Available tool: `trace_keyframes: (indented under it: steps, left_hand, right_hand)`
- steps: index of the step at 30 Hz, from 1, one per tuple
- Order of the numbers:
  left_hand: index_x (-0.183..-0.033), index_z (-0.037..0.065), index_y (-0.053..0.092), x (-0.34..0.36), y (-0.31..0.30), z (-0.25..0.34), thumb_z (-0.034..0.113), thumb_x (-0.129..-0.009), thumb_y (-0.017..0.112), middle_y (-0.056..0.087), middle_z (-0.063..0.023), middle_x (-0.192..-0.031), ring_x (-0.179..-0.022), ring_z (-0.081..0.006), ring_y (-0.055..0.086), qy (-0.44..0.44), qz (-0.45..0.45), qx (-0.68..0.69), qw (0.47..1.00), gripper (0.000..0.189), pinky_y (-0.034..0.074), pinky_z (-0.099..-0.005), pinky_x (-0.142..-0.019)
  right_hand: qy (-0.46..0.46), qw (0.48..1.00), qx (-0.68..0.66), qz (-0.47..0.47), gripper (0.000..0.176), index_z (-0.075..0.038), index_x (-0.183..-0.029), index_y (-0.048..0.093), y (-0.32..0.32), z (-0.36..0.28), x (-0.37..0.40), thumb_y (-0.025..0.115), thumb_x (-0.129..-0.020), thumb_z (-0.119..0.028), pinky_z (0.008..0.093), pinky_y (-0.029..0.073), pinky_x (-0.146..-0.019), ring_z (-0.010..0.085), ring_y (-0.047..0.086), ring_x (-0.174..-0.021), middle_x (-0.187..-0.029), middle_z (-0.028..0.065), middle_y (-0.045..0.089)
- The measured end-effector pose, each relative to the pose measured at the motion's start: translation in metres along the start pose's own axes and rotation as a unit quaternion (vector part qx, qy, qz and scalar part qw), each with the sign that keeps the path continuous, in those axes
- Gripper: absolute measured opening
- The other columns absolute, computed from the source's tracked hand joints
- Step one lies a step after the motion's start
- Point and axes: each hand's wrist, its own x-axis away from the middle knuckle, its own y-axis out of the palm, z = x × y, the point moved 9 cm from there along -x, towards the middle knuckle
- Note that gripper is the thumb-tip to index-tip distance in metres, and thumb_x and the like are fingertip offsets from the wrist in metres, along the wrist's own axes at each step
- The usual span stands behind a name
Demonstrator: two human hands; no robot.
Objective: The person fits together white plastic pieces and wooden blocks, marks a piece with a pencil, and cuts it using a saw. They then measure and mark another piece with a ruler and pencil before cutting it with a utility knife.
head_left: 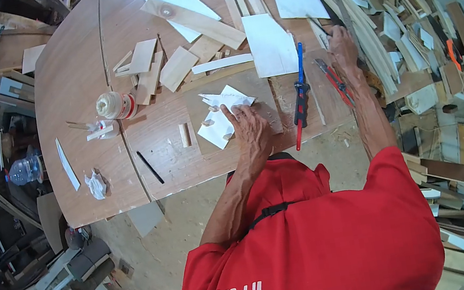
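Note:
My left hand (250,127) lies over a white cut sheet piece (216,130), its fingers stretched out and pressing on it. Small wooden bits sit on this piece, which rests on a thin brown board (262,88). Out at the table's right edge, my right hand (342,45) has its fingers closed near a dark, narrow object (333,12); what exactly is in its grip is hidden. Between the hands lie a blue and red bar clamp (300,97) and red-handled pliers (336,81).
A glue jar (110,106), a black pen (150,167) and crumpled white material (95,183) are on the table's left half. Wood pieces (178,68) and a white panel (271,44) lie beyond my left hand. Stacked wooden offcuts (390,10) crowd the right.

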Motion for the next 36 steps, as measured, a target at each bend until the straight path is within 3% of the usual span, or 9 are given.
trace_keyframes:
  steps: [3, 7, 9, 11, 18, 20, 22, 25, 36]
  left_hand:
    - [-0.098, -0.017, 0.061, -0.001, 0.002, -0.002, 0.019, -0.079, 0.058, 0.052, -0.0308, -0.108, -0.115, -0.0444, 0.044, -0.003, -0.008, 0.008, 1.0, 0.041, 0.01, -0.0653, -0.111]
    - [-0.108, -0.02, 0.056, -0.001, 0.016, -0.004, 0.03, -0.083, 0.061, 0.049, -0.0348, -0.118, -0.121, -0.0485, 0.044, -0.001, -0.011, 0.017, 1.0, 0.056, 0.016, -0.057, -0.113]
    - [-0.109, -0.02, 0.056, -0.001, 0.016, -0.003, 0.028, -0.082, 0.061, 0.048, -0.0358, -0.121, -0.122, -0.0495, 0.044, -0.002, -0.021, 0.024, 0.999, 0.055, 0.017, -0.0562, -0.113]
    - [-0.109, -0.02, 0.056, -0.001, 0.017, -0.003, 0.026, -0.08, 0.061, 0.047, -0.0368, -0.123, -0.123, -0.0506, 0.043, -0.004, -0.03, 0.031, 0.999, 0.055, 0.019, -0.0554, -0.113]
    - [-0.112, -0.018, 0.054, 0.002, 0.007, 0.0, 0.01, -0.07, 0.06, 0.049, -0.0348, -0.118, -0.118, -0.0465, 0.044, 0.008, -0.029, 0.08, 0.996, 0.05, 0.027, -0.0527, -0.108]
    - [-0.114, -0.017, 0.053, 0.003, 0.005, 0.001, 0.008, -0.07, 0.06, 0.048, -0.0342, -0.118, -0.118, -0.0457, 0.043, 0.011, -0.025, 0.097, 0.995, 0.051, 0.028, -0.0525, -0.106]
    - [-0.117, -0.015, 0.053, 0.004, -0.013, 0.001, 0.008, -0.07, 0.06, 0.046, -0.0335, -0.122, -0.119, -0.0462, 0.042, 0.019, 0.088, 0.1, 0.991, 0.053, 0.028, -0.0529, -0.107]
    - [-0.12, -0.014, 0.052, 0.001, 0.0, 0.003, 0.007, -0.071, 0.06, 0.044, -0.0325, -0.126, -0.119, -0.0464, 0.042, 0.031, 0.023, 0.045, 0.998, 0.055, 0.028, -0.0522, -0.107]
    - [-0.117, -0.013, 0.055, 0.002, -0.013, 0.001, 0.006, -0.07, 0.058, 0.045, -0.0339, -0.125, -0.115, -0.0458, 0.046, 0.019, 0.067, 0.07, 0.995, 0.051, 0.029, -0.0521, -0.105]
  right_hand:
    - [0.041, 0.979, -0.197, 0.036, 0.02, 0.0, -0.105, 0.061, -0.015, -0.024, 0.003, 0.06, -0.089, -0.013, 0.0398, 0.052, -0.079, 0.0269, 0.061, -0.094, -0.096, 0.0139, 0.062]
    - [0.079, 0.831, -0.549, -0.041, 0.019, -0.005, -0.104, 0.067, 0.009, -0.092, 0.024, 0.067, -0.09, -0.017, 0.0224, 0.051, -0.054, 0.0074, 0.057, -0.071, -0.084, 0.0016, 0.06]
    - [0.018, 0.873, -0.486, -0.046, 0.013, -0.006, -0.1, 0.067, 0.014, -0.132, 0.042, 0.067, -0.09, -0.014, 0.0241, 0.048, -0.062, 0.0077, 0.054, -0.068, -0.077, -0.0026, 0.059]
    - [0.002, 0.807, -0.586, -0.075, 0.014, -0.002, -0.093, 0.061, 0.032, -0.169, 0.059, 0.065, -0.091, -0.015, 0.0256, 0.045, -0.064, 0.0089, 0.052, -0.068, -0.076, 0.0, 0.058]
    - [-0.002, 0.813, -0.51, -0.28, 0.02, 0.003, -0.094, 0.062, 0.089, -0.224, 0.096, 0.059, -0.09, -0.017, 0.031, 0.052, -0.064, 0.017, 0.066, -0.073, -0.078, 0.0101, 0.068]
    - [0.034, 0.742, -0.563, -0.361, 0.023, 0.004, -0.095, 0.065, 0.099, -0.235, 0.106, 0.057, -0.089, -0.017, 0.0337, 0.054, -0.066, 0.02, 0.068, -0.075, -0.081, 0.0128, 0.07]
    - [0.036, 0.745, -0.555, -0.369, 0.024, 0.003, -0.096, 0.066, 0.105, -0.237, 0.109, 0.056, -0.089, -0.018, 0.0346, 0.054, -0.067, 0.0206, 0.068, -0.075, -0.082, 0.013, 0.071]
    - [-0.006, 0.765, -0.527, -0.37, 0.025, 0.001, -0.097, 0.067, 0.112, -0.24, 0.109, 0.054, -0.088, -0.019, 0.0353, 0.054, -0.068, 0.0216, 0.068, -0.076, -0.084, 0.0126, 0.071]
    - [-0.16, 0.792, -0.479, -0.343, 0.029, 0.003, -0.1, 0.068, 0.103, -0.25, 0.109, 0.057, -0.09, -0.021, 0.031, 0.056, -0.07, 0.0183, 0.068, -0.078, -0.087, 0.0104, 0.072]
